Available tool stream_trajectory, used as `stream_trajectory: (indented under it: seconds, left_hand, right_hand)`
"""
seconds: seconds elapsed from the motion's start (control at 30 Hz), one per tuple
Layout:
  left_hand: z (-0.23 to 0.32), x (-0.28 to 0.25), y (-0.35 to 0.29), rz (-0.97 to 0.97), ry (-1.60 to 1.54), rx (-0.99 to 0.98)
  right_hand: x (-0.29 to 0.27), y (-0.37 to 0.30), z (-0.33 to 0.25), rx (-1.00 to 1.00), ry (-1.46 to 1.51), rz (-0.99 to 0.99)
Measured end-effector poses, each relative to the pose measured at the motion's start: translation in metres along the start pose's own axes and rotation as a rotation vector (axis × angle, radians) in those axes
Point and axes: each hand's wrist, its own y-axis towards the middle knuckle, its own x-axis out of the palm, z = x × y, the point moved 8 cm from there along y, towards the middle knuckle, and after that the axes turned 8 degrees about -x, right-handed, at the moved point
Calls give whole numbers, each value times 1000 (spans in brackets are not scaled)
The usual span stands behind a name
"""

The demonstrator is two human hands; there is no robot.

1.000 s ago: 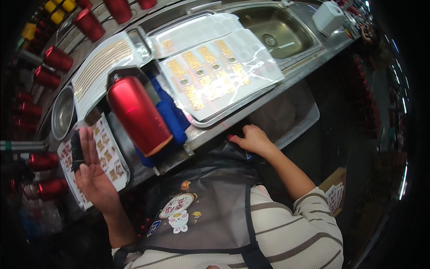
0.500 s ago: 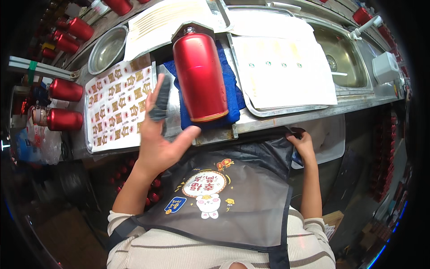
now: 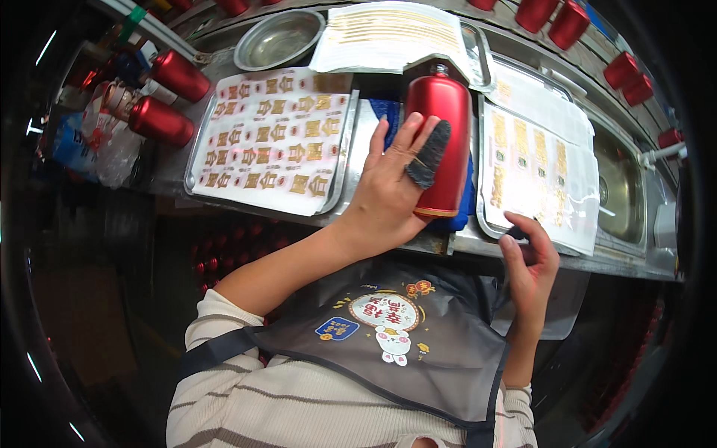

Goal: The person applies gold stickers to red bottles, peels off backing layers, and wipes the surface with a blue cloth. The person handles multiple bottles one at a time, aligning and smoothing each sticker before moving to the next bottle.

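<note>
At the far left of the worktop (image 3: 418, 240) two red bottles (image 3: 170, 97) lie on their sides beside a crumpled plastic bag (image 3: 104, 149). Next to them a shallow steel tray (image 3: 196, 142) holds a sticker sheet (image 3: 272, 134) printed with rows of gold and red decals. Behind it stands a round steel bowl (image 3: 278, 39), which looks empty, and beside that a second tray carries a sheet of thin gold strips (image 3: 392, 31).

The left hand (image 3: 388, 190) reaches forward from a bare forearm, palm down, its fingers (image 3: 381, 145) spread and extended. One finger wears a dark cover (image 3: 427, 154). The fingertips rest against the side of a red metal bottle (image 3: 442, 142), which lies on a blue cloth (image 3: 464, 201) between the two front trays, its neck pointing away from the person.

Right of the bottle, another steel tray (image 3: 489, 228) holds a glossy decal sheet (image 3: 541, 168) with gold marks. The right hand (image 3: 532, 257) is held at the near edge of this tray, fingers loosely curled; whether they pinch the sheet's corner I cannot tell. Farther right is a steel sink (image 3: 620, 187), with more red bottles (image 3: 624, 69) along the back edge.
</note>
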Motion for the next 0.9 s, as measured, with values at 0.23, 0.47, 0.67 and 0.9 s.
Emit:
stream_trajectory:
  seconds: [0.23,0.47,0.67,0.9]
  left_hand:
    - [6,0,6,6,2,-84]
    - [2,6,3,-125,-39,-125]
    - [-6,7,-5,-143,-92,-185]
    - [-11,6,-5,-186,-74,-214]
  right_hand:
    - [17,43,12,31,-42,-127]
    - [-76,73,53,-9,-415,26]
    - [-80,144,75,-161,-489,-2]
    - [-16,267,120,-95,-852,-51]
